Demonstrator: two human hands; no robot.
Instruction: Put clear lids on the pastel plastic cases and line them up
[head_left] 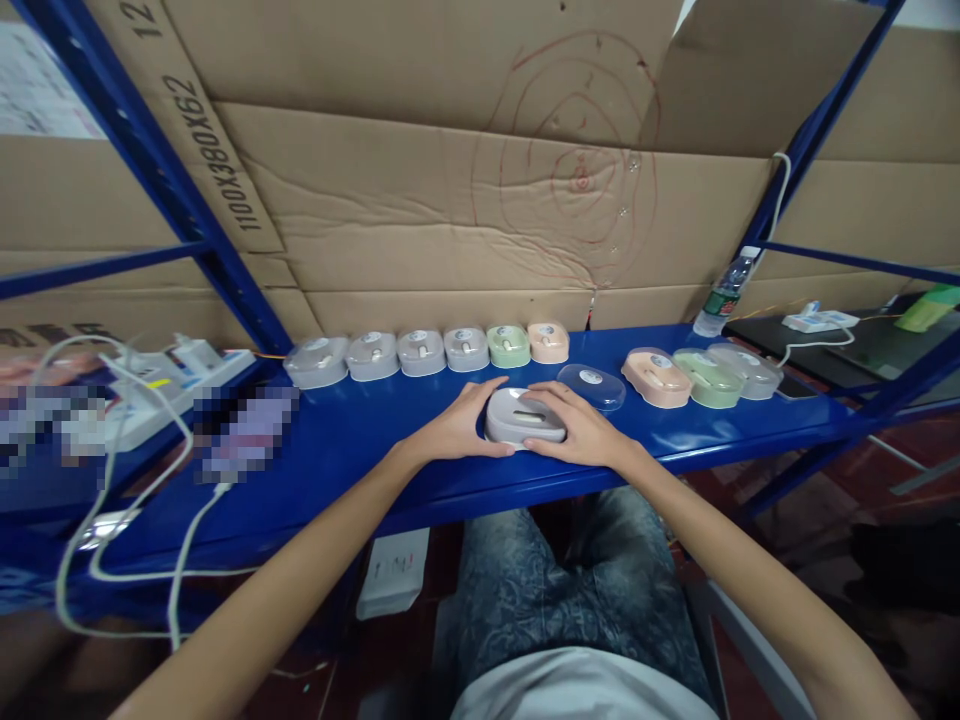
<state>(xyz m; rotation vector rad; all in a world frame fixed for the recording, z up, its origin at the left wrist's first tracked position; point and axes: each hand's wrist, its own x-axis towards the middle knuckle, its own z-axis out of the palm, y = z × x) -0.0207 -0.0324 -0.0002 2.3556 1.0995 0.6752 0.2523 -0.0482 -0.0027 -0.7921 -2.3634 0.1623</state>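
A grey rounded box (526, 420) with a slot in its top sits on the blue shelf near the front edge. From its left side, my left hand (459, 425) grips it with thumb and fingers curved round it. On the other side my right hand (581, 428) does the same, its fingers reaching over the top. Just beyond my right hand lies a loose clear plastic lid (609, 393) with a round white sticker. To its right stand similar lidded boxes: a peach one (658, 382), a green one (709, 382) and a grey one (754, 375).
Along the cardboard backing runs a row of lidded boxes: several grey ones (373, 358), one green (508, 346), one peach (549, 344). A water bottle (724, 300) stands at the back right. Left are a charging phone (251, 430), white cables and a power strip (150, 405).
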